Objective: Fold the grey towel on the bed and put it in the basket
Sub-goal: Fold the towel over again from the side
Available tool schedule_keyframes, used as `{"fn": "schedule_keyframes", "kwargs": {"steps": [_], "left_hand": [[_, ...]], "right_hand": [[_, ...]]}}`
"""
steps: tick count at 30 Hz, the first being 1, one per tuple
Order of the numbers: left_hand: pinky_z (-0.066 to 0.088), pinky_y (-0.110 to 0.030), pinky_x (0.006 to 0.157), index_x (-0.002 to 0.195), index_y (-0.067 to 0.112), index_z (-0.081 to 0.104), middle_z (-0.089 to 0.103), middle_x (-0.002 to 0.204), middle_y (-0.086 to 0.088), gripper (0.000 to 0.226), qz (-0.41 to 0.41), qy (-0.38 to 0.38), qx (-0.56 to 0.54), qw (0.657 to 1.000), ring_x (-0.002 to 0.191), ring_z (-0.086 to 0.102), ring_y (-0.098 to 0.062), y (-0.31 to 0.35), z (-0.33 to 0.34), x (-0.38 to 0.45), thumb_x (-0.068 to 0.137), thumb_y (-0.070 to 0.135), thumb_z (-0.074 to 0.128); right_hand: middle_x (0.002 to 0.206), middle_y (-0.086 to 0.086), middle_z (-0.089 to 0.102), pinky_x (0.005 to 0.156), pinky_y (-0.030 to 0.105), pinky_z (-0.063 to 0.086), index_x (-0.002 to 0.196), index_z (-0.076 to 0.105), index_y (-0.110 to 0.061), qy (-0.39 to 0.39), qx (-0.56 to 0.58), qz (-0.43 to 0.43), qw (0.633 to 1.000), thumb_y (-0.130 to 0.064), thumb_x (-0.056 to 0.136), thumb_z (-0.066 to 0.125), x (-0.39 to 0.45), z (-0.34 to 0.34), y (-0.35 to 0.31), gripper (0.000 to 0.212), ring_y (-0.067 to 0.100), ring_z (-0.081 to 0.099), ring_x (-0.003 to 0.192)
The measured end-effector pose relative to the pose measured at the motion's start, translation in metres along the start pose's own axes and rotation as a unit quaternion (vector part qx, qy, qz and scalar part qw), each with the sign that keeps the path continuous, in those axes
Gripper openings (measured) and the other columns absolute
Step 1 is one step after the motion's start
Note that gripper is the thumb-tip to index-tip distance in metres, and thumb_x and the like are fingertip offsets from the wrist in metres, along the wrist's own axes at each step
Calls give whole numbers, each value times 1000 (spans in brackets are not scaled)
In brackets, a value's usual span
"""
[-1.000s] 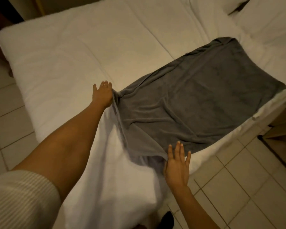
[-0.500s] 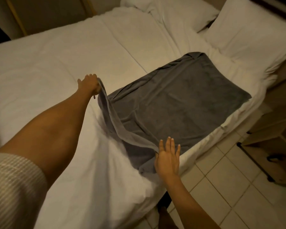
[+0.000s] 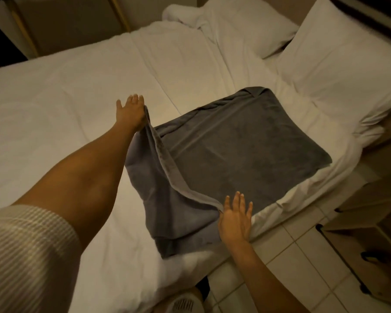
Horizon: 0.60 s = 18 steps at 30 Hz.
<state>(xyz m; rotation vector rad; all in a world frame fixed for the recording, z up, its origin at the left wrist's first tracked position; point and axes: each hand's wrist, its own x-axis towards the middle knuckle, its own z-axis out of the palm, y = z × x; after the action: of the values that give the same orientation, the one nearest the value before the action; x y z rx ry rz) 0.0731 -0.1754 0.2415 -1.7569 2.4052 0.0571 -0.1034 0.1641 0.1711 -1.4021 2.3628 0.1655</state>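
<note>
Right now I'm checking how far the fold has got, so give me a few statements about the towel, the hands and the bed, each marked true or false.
1. The grey towel lies on the bed. True.
2. The left hand holds the towel's lifted edge at its far end. True.
3. The right hand rests on a pillow. False: it is at the near end of the lifted edge, by the side of the bed; the pillow lies beyond the towel.
4. The whole towel lies flat. False: the edge between the hands is raised, while the part toward the pillow lies flat.
5. The towel is in a basket. False: no basket is in view.
</note>
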Motion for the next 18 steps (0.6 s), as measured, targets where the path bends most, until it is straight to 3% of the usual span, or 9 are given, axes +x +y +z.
{"fn": "schedule_keyframes", "kwargs": {"steps": [8,18], "left_hand": [[12,-56,117,147,4,22,24,155,-15,59,20,17,-34,999,146,19,-29,94,-21,59,94,18,45],[9,-56,118,150,4,14,17,158,-14,61,-6,-21,-48,999,148,13,-28,191,-9,133,97,19,40]], "right_hand": [[158,19,0,116,52,-5,150,11,-10,-11,-12,15,1000,-27,99,32,57,-39,74,58,31,-3,146],[159,16,-5,118,50,-4,151,7,-15,-70,-39,12,997,-32,101,26,152,-79,177,57,29,-7,146]]}}
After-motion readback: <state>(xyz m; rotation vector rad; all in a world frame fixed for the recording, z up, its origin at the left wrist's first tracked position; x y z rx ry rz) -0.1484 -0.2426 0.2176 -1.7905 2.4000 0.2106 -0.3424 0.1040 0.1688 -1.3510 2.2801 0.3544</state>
